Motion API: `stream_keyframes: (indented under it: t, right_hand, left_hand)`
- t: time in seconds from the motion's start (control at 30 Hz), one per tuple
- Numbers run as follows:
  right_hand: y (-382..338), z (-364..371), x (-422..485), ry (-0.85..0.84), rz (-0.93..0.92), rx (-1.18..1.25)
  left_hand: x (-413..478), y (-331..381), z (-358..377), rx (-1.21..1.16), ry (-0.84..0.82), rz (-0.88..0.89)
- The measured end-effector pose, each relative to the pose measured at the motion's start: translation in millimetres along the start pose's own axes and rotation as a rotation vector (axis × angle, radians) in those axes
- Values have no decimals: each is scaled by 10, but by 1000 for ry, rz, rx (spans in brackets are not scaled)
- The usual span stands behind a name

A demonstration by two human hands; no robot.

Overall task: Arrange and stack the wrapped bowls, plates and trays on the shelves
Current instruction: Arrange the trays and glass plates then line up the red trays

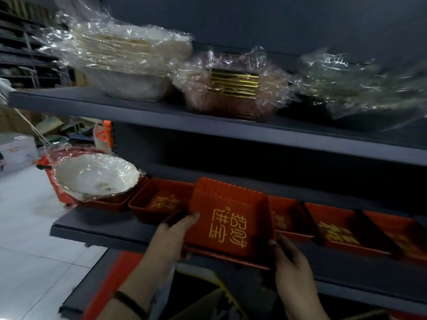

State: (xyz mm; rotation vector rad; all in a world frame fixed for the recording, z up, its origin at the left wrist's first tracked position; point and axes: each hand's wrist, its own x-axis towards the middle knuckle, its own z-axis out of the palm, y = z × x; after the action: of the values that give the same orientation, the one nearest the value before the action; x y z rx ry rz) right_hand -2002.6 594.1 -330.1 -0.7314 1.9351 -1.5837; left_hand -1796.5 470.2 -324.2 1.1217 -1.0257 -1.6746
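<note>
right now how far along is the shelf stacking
Done: the upper shelf carries three wrapped stacks, white bowls, a pinkish stack and a dark stack. On the lower shelf red trays sit in a row, a wrapped white bowl on the leftmost. In hand: left hand and right hand grip an upturned stack of red trays above that row. Left: setting it down, probably gathering the single trays.

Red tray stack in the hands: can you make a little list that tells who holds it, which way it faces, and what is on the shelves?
held thing: red tray stack, gold writing, underside facing the camera
held by: left hand and right hand, one each side
lower shelf: row of red trays; wrapped white bowl at left end
upper shelf: wrapped bowl stacks
</note>
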Motion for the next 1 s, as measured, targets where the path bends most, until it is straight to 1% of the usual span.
stream_keyframes:
  t: [0.07,0.1,0.2,0.27,0.37,0.43,0.53,0.6,0.7,0.8,0.87,0.93,1.0]
  right_hand:
    - [-6,-167,33,9,11,-20]
    - [-17,-239,36,16,-1,-8]
    - [-60,-363,27,16,36,147]
    - [25,-389,12,35,54,191]
    - [160,-443,-88,120,118,340]
    - [214,-554,-67,77,122,428]
    - [211,-735,68,27,48,382]
    - [184,-844,142,39,-17,325]
    - [224,-929,156,73,-77,291]
    - [286,-988,143,102,-86,297]
    - [291,-1030,132,112,-36,308]
    - [317,-1102,117,149,8,317]
    - [349,-1209,86,155,1,295]
  left_hand:
    - [-25,-80,57,65,-68,-13]
    - [-46,-116,132,98,-74,-8]
    - [-128,-253,463,237,-16,82]
    - [-227,-361,730,303,3,152]
    - [-395,-611,1045,322,-56,188]
    - [-378,-733,1171,308,-113,185]
    - [-336,-700,1226,271,-149,167]
    - [-214,-649,1154,237,-87,179]
    - [-95,-606,1074,295,-42,230]
    - [-136,-616,1153,371,-76,319]
    - [-237,-634,1284,364,-78,384]
    - [-318,-681,1443,257,-89,353]
    - [-392,-727,1638,152,-82,320]
